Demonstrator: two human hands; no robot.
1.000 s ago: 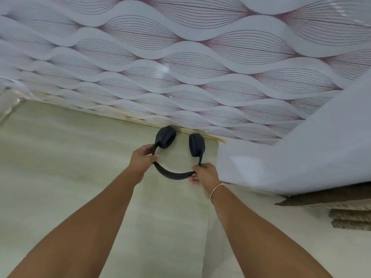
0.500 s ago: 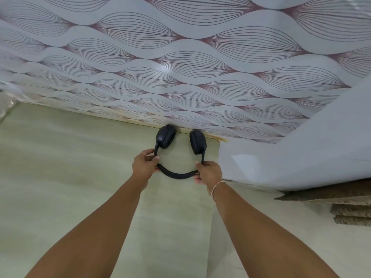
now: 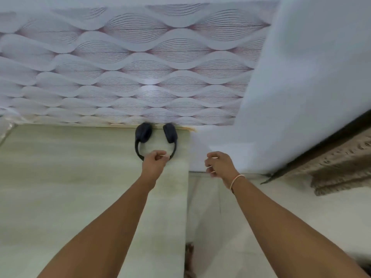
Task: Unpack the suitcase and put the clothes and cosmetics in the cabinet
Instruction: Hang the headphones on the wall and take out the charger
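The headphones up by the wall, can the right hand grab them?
Probably yes. The right hand hangs beside the headphones, off the cabinet top, with nothing between them; the left hand covers only the band.

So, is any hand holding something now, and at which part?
Nothing is plainly held. The right hand is apart from the headphones. The left hand covers their headband; whether it grips there cannot be told.

Both arms reach forward, the left hand (image 3: 154,162) and right hand (image 3: 218,164) loosely curled, holding nothing.
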